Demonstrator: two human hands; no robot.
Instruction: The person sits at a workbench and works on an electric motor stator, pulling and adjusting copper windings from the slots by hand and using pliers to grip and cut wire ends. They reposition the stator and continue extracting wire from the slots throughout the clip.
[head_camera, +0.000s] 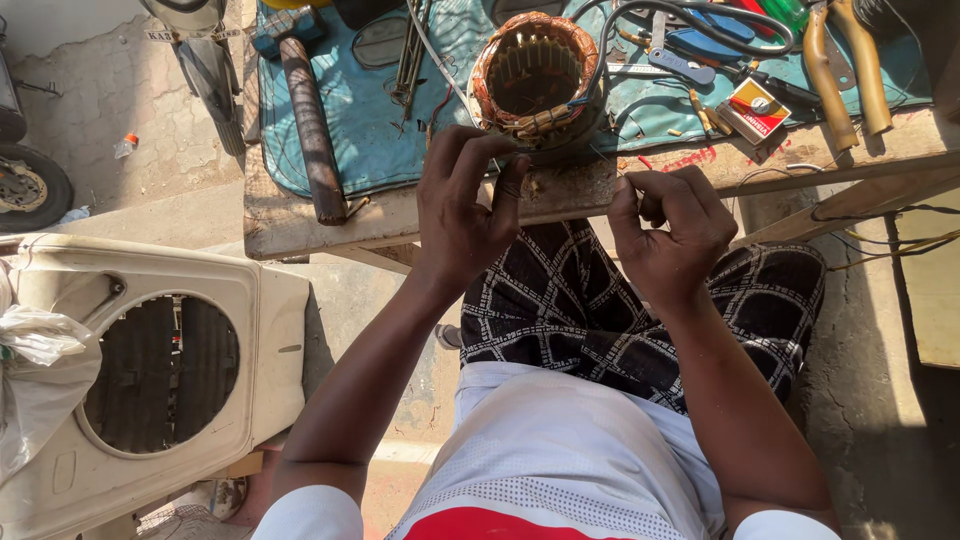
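Resting at the near edge of the wooden workbench (300, 225), a motor stator (535, 80) with copper windings is seen on a blue mat (360, 120). Just below it, the left hand (462, 205) is held with fingers pinched together, and the right hand (668, 232) is clenched; a thin wire between them cannot be told surely. A hammer (310, 125) is laid well apart to the left
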